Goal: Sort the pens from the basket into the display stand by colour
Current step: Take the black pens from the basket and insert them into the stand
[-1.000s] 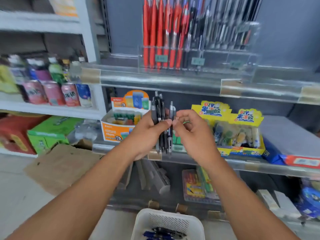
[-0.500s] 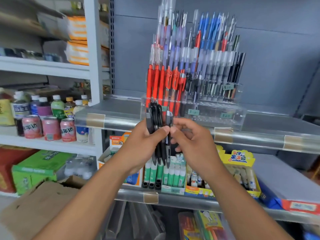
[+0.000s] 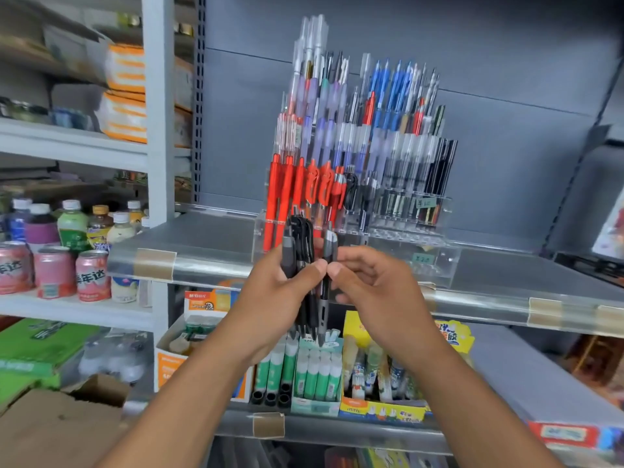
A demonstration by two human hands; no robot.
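Drinks, cans (image 3: 54, 271) and bottles, fill the shelf at the left of the frame. At centre the left hand (image 3: 277, 295) has its fingers and thumb curled round a bunch of black pens (image 3: 304, 265), held upright just in front of the display stand (image 3: 435, 261). Just right of it the right hand (image 3: 374, 288) pinches one grey-barrelled pen (image 3: 326, 298) at the bunch's right edge. This looks like the separating step: one pen being picked out for placing. The next move probably calls for lifting it clear and seating it among the dark pens (image 3: 435, 170) at the stand's right, past the red pens (image 3: 297, 190). The basket is out of frame.
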